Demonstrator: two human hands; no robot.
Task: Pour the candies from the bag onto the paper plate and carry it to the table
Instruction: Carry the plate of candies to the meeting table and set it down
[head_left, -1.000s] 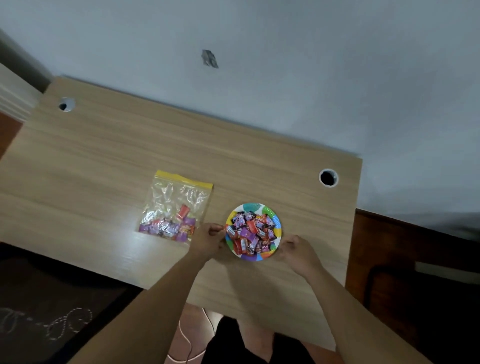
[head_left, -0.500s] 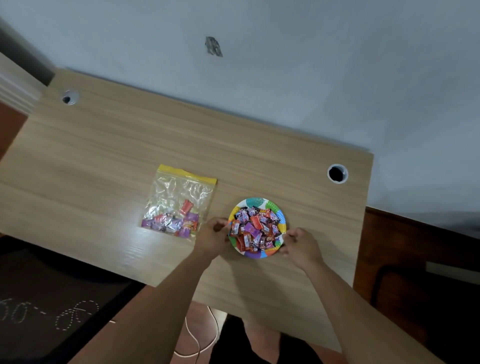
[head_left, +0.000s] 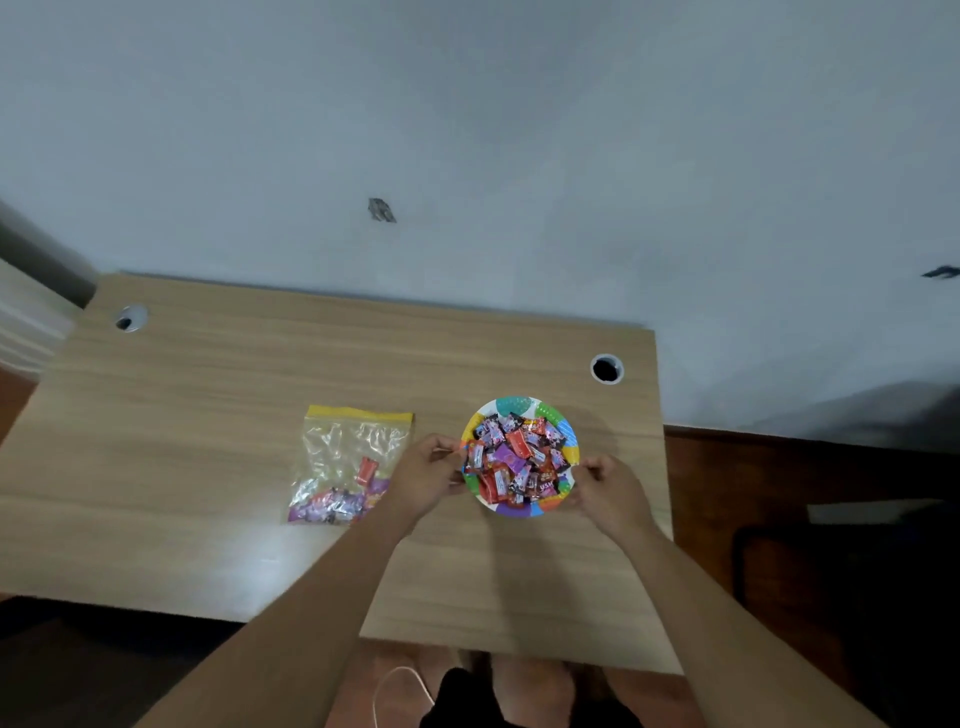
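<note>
A round paper plate (head_left: 511, 406) with a multicoloured rim carries a heap of wrapped candies (head_left: 514, 460) in red, purple and black. My left hand (head_left: 427, 475) grips the plate's left edge and my right hand (head_left: 608, 488) grips its right edge. The plate is over the right part of the wooden desk (head_left: 208, 395); whether it rests on the wood or hangs just above it I cannot tell. A clear zip bag (head_left: 349, 462) with a yellow seal lies flat to the left, with a few candies left in its lower part.
The desk has a cable hole at the back left (head_left: 130, 318) and another at the back right (head_left: 606, 369). A pale wall rises behind it. A dark wooden piece of furniture (head_left: 810, 519) stands to the right. A white cable (head_left: 395, 686) lies on the floor below.
Both hands have stayed on the plate's edges. The view has tilted up and levelled, showing more wall. The bag has not moved.
</note>
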